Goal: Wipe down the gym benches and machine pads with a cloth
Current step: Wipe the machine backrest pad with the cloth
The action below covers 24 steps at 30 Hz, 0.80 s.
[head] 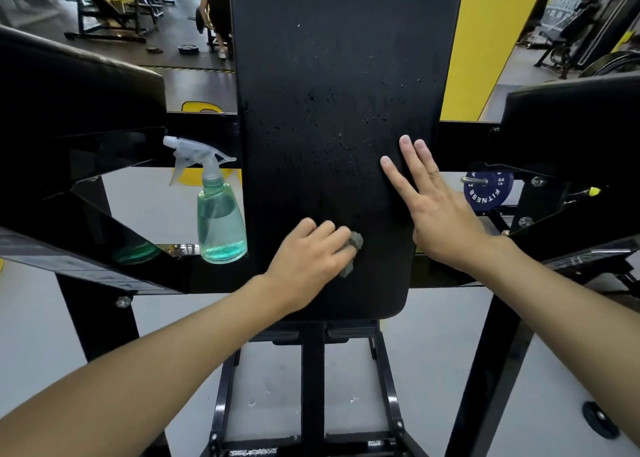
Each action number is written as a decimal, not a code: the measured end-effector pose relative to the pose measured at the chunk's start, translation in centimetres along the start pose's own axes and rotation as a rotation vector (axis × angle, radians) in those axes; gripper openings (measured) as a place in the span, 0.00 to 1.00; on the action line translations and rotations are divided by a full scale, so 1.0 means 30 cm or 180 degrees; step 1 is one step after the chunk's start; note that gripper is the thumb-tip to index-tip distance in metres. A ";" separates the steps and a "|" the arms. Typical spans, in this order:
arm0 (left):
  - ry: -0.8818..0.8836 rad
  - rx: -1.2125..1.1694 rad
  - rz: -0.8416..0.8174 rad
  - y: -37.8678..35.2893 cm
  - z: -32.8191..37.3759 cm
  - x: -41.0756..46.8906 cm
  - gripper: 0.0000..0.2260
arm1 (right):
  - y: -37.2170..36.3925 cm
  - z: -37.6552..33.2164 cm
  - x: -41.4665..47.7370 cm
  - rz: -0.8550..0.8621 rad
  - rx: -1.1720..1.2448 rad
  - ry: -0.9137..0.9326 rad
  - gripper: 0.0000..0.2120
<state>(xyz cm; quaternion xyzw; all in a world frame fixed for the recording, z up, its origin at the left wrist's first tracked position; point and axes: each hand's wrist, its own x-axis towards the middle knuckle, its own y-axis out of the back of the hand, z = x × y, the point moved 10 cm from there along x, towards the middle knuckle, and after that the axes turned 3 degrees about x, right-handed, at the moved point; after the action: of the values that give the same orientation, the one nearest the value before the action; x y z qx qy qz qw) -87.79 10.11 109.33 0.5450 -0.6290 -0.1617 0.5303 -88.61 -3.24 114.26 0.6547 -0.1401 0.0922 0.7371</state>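
- My left hand (308, 259) grips the grey cloth (351, 252) against the bench (339, 75).
- My right hand (433, 210), at two o'clock of it, lies flat, fingers straight.

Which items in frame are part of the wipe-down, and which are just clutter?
In use:
grey cloth, gripped by left hand
centre pad, right hand flat on it
spray bottle, left of the pad

Lying about:
blue weight plate, right
black disc on the floor
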 end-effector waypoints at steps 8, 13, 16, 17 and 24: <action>0.0754 -0.0243 0.0339 0.025 -0.059 0.070 0.17 | 0.025 0.028 -0.005 0.0223 0.0648 0.0148 0.50; 0.0189 -0.0077 0.0125 0.011 0.015 0.087 0.20 | 0.015 0.045 -0.004 0.0215 0.0926 0.0153 0.49; 0.0910 -0.0234 0.0306 0.052 -0.082 0.143 0.19 | 0.003 0.051 -0.002 0.0170 0.1085 0.0112 0.49; 0.0988 -0.0303 0.0356 0.048 -0.068 0.141 0.19 | 0.002 0.051 -0.003 0.0162 0.1113 0.0122 0.49; 0.0425 -0.0169 0.0156 0.006 0.038 0.164 0.20 | 0.003 0.057 -0.009 0.0180 0.1430 0.0133 0.50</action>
<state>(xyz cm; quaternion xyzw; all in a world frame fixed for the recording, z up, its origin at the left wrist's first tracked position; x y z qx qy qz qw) -88.07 5.54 111.44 0.5248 -0.6009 -0.1285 0.5891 -89.04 -4.92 114.45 0.7961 -0.1191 0.1552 0.5727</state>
